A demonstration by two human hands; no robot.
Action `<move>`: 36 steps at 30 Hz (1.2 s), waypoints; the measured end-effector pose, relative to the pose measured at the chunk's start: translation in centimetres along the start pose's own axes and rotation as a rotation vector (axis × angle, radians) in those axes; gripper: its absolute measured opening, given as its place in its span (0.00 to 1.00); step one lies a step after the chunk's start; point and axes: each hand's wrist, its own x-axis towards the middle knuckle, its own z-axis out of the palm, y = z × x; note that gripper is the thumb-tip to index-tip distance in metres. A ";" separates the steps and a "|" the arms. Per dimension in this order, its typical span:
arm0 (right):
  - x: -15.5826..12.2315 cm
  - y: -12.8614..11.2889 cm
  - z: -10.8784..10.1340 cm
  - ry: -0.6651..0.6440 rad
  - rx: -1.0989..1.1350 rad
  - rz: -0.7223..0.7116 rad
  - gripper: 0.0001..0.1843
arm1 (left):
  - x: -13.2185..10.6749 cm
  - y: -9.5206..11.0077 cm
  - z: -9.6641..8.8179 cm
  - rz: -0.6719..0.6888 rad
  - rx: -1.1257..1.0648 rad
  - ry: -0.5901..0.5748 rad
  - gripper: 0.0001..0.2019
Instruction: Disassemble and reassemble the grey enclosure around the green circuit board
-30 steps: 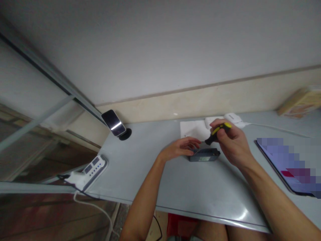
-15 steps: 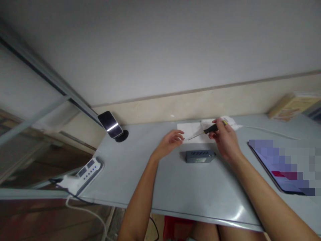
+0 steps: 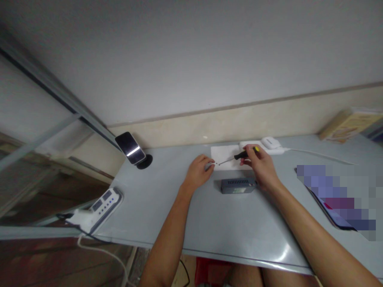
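Note:
In my right hand [image 3: 263,165] is a screwdriver [image 3: 243,154] with a black and yellow handle. Its thin shaft slants down left, the tip at tiny dark specks, too small to name, over a white sheet of paper [image 3: 223,153]. My left hand [image 3: 199,172] rests at the sheet's left edge, close to the specks, fingers bent with a gap between thumb and forefinger; I make out nothing held there. In front of the paper, a dark grey box-shaped device [image 3: 237,186] with a slotted vent stands on the grey table [image 3: 239,227], between my forearms.
A phone [image 3: 131,148] leans on a round black stand at the back left. Near the left edge sits a white power strip [image 3: 104,207] with cables. A white charger strip [image 3: 275,147] with a cord lies behind my right hand. To the right are a tablet [image 3: 323,199] and a box [image 3: 350,123].
My right hand has moved left and slightly down with the screwdriver, its tip now at the specks. The fingers of my left hand have curled in more. The grey device stays put.

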 end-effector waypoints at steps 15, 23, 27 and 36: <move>-0.1 -0.7 0.1 -0.056 0.196 0.070 0.27 | 0.0 0.5 0.0 0.025 -0.072 -0.051 0.09; -0.1 -0.6 0.2 -0.077 0.199 0.062 0.26 | -0.1 0.8 -0.2 -0.012 -0.113 -0.045 0.10; -0.2 -0.6 0.2 -0.088 0.203 0.070 0.25 | -0.1 0.6 -0.3 -0.027 -0.167 -0.042 0.10; -0.3 -0.9 0.3 -0.076 0.223 0.053 0.26 | 0.3 0.6 0.4 -0.083 -0.304 -0.024 0.09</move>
